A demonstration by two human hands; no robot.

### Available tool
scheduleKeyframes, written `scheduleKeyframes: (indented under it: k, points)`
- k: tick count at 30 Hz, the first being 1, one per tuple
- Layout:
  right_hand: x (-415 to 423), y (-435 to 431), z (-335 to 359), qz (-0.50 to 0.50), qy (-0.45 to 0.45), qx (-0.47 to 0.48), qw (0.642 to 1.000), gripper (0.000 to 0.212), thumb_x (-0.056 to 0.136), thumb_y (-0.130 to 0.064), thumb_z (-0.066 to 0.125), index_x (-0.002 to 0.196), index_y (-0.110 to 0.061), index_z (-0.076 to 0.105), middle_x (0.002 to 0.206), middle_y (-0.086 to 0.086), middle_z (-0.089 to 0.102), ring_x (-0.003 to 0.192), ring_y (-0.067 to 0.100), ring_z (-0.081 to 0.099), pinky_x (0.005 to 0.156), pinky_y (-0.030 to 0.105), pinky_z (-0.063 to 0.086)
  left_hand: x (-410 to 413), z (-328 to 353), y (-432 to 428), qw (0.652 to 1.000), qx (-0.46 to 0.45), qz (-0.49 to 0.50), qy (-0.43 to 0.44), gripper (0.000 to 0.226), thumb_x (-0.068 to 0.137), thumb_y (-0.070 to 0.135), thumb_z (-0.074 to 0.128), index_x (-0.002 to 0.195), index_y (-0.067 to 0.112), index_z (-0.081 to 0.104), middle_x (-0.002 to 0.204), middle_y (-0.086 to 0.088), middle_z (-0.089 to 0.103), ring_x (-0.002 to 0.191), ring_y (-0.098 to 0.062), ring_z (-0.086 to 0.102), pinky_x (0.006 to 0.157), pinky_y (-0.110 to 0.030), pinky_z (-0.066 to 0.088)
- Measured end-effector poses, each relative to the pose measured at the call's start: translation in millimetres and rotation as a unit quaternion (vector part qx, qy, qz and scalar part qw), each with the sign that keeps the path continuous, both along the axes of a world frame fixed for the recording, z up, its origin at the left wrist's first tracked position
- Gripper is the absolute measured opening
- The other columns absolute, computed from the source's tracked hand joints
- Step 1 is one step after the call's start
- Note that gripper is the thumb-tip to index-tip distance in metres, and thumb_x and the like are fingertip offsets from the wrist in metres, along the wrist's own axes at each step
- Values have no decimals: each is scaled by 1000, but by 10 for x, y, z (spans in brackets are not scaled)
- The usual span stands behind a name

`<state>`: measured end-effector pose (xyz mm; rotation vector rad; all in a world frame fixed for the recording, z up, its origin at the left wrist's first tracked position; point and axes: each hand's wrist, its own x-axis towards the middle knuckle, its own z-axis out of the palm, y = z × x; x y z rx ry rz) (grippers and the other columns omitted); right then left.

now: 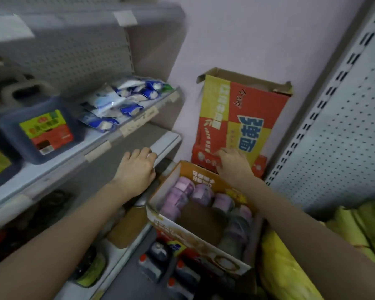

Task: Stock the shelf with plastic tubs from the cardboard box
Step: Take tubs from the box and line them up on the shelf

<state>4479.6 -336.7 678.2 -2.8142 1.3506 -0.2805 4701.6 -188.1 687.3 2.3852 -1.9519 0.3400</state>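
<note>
Since the purple tubs (pixel 182 191) all sit in the open cardboard box (pixel 195 237) just right of the shelf (pixel 167 141), stocking looks barely begun: left grip (pixel 136 167) curled over the shelf lip, right grip (pixel 233 164) at the box's far flap, grasp unclear, no tub seen in either.

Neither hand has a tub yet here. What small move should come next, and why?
Probably lower the right hand into the cardboard box onto a purple tub: it sits at the far rim, holding no tub, while the left hand grips the shelf edge.
</note>
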Motion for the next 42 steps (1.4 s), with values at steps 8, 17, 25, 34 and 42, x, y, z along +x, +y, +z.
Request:
scheduleKeyframes:
  k: [8,17,25,34,42]
  points:
    - [-734,-383,-1008,-113,-4,123,986,30,88,-16,50,117,-15,57,120,5,58,112,26,52,94,39,41,-463,-886,-790,991,115,-59,37,45,90,37,49,131,21,42,133,-3,45,120,-22,45,98,-37,36]
    - [-905,-697,-1992,-218,-77,285,930,15,90,-12,44,91,-22,55,94,5,63,91,26,62,76,37,52,-765,-1862,-1497,971,216,-64,81,43,89,38,52,129,22,46,130,-4,48,117,-24,48,98,-41,39]
    - [-522,-909,-2786,-299,-128,404,855,28,94,-13,46,120,-10,56,119,11,60,112,29,56,86,31,41,-633,-2494,-1903,947,246,-6,205,41,95,28,46,132,12,46,133,-11,47,120,-29,45,97,-43,38]
    - [-66,-1226,-3687,-397,-152,383,820,42,95,-23,46,133,-6,39,124,15,54,114,32,55,93,39,44,-362,-3458,-2458,919,237,22,314,44,93,40,41,127,12,45,124,-11,55,112,-29,56,96,-41,44]
    - [189,-1359,-4077,-501,-168,335,780,99,76,-38,73,144,-1,13,136,19,39,123,36,44,97,42,40,-451,-4091,-2751,870,253,58,419,80,83,64,51,136,7,31,116,-13,57,100,-25,61,86,-42,53]
